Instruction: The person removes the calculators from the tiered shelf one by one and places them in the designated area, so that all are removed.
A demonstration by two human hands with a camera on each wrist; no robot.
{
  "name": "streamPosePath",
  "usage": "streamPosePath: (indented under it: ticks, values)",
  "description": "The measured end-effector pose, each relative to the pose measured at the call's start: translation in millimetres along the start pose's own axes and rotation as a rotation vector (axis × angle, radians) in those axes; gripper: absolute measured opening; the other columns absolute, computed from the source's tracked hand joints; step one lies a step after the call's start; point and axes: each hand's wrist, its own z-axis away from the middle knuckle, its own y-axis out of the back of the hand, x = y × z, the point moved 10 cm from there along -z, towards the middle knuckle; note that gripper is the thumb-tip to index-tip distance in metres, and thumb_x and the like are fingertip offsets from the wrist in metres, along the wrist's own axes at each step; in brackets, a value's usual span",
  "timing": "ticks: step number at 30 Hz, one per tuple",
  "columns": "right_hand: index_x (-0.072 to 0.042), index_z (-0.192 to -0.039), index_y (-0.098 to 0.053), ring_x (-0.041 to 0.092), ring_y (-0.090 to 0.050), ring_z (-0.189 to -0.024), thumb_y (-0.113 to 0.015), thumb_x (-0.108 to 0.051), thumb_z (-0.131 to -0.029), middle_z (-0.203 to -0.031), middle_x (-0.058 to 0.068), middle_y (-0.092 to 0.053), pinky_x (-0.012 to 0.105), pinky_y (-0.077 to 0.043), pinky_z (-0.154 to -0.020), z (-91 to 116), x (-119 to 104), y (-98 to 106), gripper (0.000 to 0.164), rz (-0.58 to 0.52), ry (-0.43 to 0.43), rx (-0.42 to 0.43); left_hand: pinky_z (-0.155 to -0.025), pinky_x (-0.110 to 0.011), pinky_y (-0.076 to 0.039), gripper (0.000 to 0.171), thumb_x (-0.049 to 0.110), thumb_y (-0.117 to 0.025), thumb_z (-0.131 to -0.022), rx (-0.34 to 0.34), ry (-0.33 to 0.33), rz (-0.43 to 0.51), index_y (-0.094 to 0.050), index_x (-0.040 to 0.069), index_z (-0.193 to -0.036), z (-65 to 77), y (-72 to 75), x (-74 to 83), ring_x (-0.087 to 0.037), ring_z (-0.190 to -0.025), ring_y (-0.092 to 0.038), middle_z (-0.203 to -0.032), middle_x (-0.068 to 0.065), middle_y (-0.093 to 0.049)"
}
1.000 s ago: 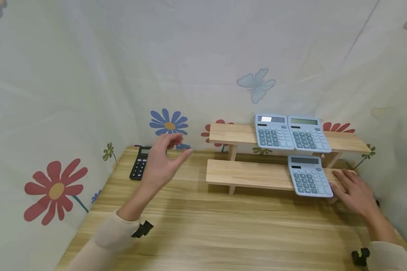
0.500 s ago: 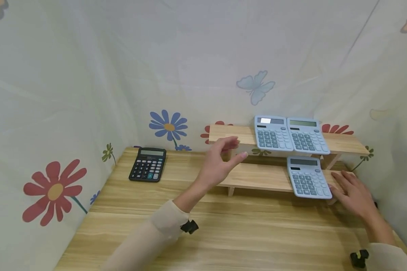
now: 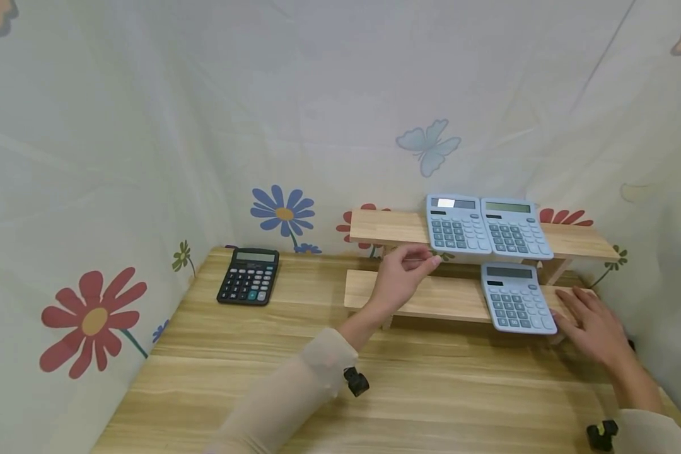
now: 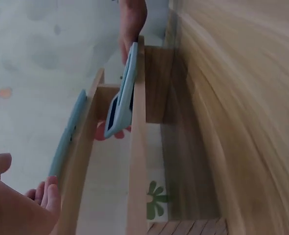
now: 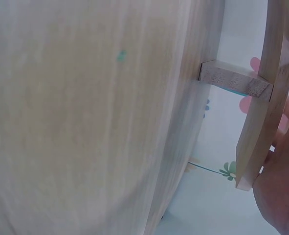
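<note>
My left hand [image 3: 400, 274] is at the front of the upper wooden shelf [image 3: 388, 226], fingertips right by the lower left corner of the left blue calculator [image 3: 458, 224]. In the left wrist view, its thumb [image 4: 1, 161] and fingers [image 4: 46, 196] are apart, nothing between them. A second blue calculator [image 3: 516, 228] leans beside the first. On the lower shelf [image 3: 431, 295] a third blue calculator [image 3: 518, 299] lies tilted toward me. My right hand [image 3: 596, 325] rests over that shelf's right end, thumb at the calculator's right edge. The right wrist view shows this hand only partly.
A black calculator [image 3: 248, 277] lies on the wooden table [image 3: 408, 397] at the back left. Flower-printed cloth [image 3: 318, 94] hangs behind and at both sides. A shelf leg [image 5: 236, 80] shows in the right wrist view.
My left hand has moved right, from over the black calculator to the upper shelf's left blue calculator, with its thumb and fingers drawing closer together. My right hand has stayed in place.
</note>
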Motion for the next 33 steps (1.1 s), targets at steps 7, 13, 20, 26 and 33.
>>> streamPosePath:
  ticks: [7,13,20,26,33]
  values:
    - [0.002,-0.159,-0.036,0.066,-0.013,-0.149,-0.049,-0.047,-0.109,-0.163,0.039,-0.023,0.086,-0.015,-0.109,-0.1,0.7,0.8,0.072,0.006,-0.003,0.009,-0.098,-0.034,-0.060,0.041,0.033,-0.077,-0.100,0.032,0.123,0.150,-0.072,0.007,-0.130,-10.7,-11.5,-21.2,-0.011,-0.104,-0.073,-0.108,0.002,-0.076]
    - [0.002,-0.160,-0.035,0.065,-0.013,-0.149,-0.049,-0.048,-0.108,-0.163,0.039,-0.023,0.086,-0.013,-0.110,0.7,2.4,0.1,0.073,0.008,-0.006,0.009,-0.097,-0.037,-0.061,0.030,0.025,-0.076,-0.101,0.062,0.186,0.289,-0.076,0.003,-0.122,-22.8,-19.3,-34.2,-0.020,-0.102,-0.077,-0.103,-0.005,-0.078]
    - [0.002,-0.159,-0.038,0.064,-0.013,-0.150,-0.050,-0.047,-0.108,-0.163,0.040,-0.023,0.086,-0.014,-0.110,0.8,-0.1,-0.8,0.071,0.009,0.011,0.020,-0.098,-0.042,-0.061,0.023,0.021,-0.072,-0.103,0.110,0.213,0.327,-0.078,0.002,-0.116,-28.8,-22.4,-41.7,-0.022,-0.098,-0.078,-0.106,-0.015,-0.079]
    - [0.003,-0.158,-0.037,0.065,-0.013,-0.150,-0.049,-0.045,-0.109,-0.162,0.040,-0.024,0.086,-0.015,-0.110,0.7,-2.2,0.7,0.070,0.011,0.014,0.025,-0.096,-0.045,-0.061,0.020,0.019,-0.073,-0.102,0.171,0.196,0.352,-0.079,0.002,-0.112,-35.2,-23.4,-41.5,-0.026,-0.096,-0.079,-0.102,-0.017,-0.079]
    - [0.003,-0.159,-0.037,0.063,-0.012,-0.151,-0.049,-0.045,-0.109,-0.162,0.040,-0.024,0.086,-0.016,-0.109,0.8,-1.5,-0.1,0.069,0.015,0.017,0.024,-0.092,-0.040,-0.063,0.019,0.016,-0.074,-0.101,0.177,0.218,0.366,-0.078,0.001,-0.112,-36.6,-23.6,-43.2,-0.026,-0.096,-0.079,-0.099,-0.014,-0.080]
